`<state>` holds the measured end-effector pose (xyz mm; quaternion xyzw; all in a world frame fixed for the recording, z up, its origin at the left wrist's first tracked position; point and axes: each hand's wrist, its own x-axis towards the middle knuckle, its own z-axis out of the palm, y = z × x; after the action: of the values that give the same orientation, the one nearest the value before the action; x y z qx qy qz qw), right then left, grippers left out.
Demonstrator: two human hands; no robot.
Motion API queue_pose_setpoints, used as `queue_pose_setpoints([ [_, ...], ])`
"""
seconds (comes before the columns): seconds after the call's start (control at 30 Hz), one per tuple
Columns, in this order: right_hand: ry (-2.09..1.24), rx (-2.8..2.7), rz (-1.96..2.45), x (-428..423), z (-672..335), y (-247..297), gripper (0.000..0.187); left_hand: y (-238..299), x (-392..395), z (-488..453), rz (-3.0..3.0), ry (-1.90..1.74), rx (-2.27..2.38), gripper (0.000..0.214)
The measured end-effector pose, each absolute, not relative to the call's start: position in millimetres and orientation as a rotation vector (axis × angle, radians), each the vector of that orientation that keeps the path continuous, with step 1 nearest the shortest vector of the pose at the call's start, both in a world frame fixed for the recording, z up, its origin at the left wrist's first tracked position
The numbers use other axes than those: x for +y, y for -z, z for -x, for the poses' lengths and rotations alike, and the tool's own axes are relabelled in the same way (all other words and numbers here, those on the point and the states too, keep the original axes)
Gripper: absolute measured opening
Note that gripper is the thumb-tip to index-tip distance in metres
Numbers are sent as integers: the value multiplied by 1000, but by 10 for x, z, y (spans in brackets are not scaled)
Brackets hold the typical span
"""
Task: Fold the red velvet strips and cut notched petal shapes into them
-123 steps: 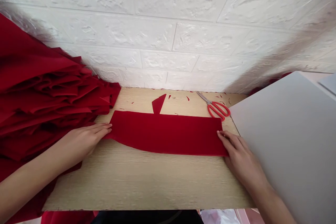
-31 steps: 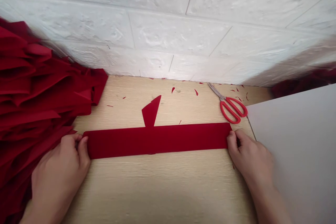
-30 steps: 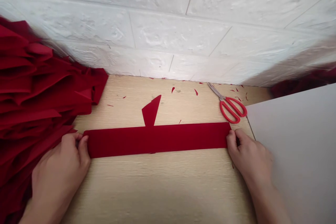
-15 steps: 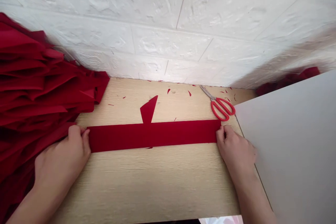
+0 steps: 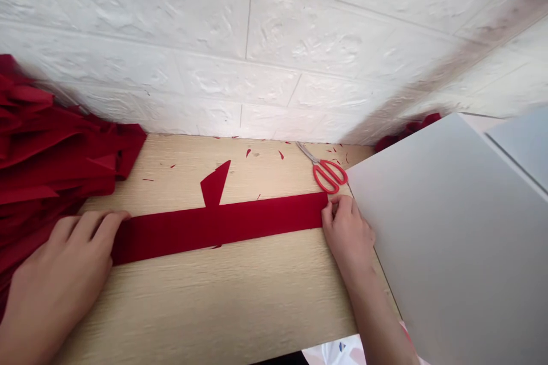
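Observation:
A long folded strip of red felt point(image 5: 218, 227) lies across the wooden table point(image 5: 222, 296). My left hand point(image 5: 64, 262) rests flat on its left end, fingers stretched out over the fabric. At the strip's right end my right hand point(image 5: 346, 231) has its fingers curled, pinching the edge. A small red offcut point(image 5: 214, 183) lies just behind the strip, touching its far edge.
Red-handled scissors point(image 5: 326, 171) lie near the wall, just beyond my right hand. A heap of red felt pieces point(image 5: 51, 154) fills the left side. A large white board point(image 5: 454, 239) covers the right. Tiny red scraps dot the table by the white brick wall point(image 5: 274, 45).
The view has swung to the right. My left hand has gone from curled at the strip's end to lying flat on it. The strip now lies slightly slanted; my right hand keeps its end.

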<state>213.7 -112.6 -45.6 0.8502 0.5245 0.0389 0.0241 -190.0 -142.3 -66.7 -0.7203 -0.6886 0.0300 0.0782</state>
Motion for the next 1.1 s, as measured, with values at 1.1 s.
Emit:
queue_pose_setpoints([
  [1.1,-109,1941,-2614,-1160,-2341,696,24,779,-881,183,3059,215,-1033,76],
])
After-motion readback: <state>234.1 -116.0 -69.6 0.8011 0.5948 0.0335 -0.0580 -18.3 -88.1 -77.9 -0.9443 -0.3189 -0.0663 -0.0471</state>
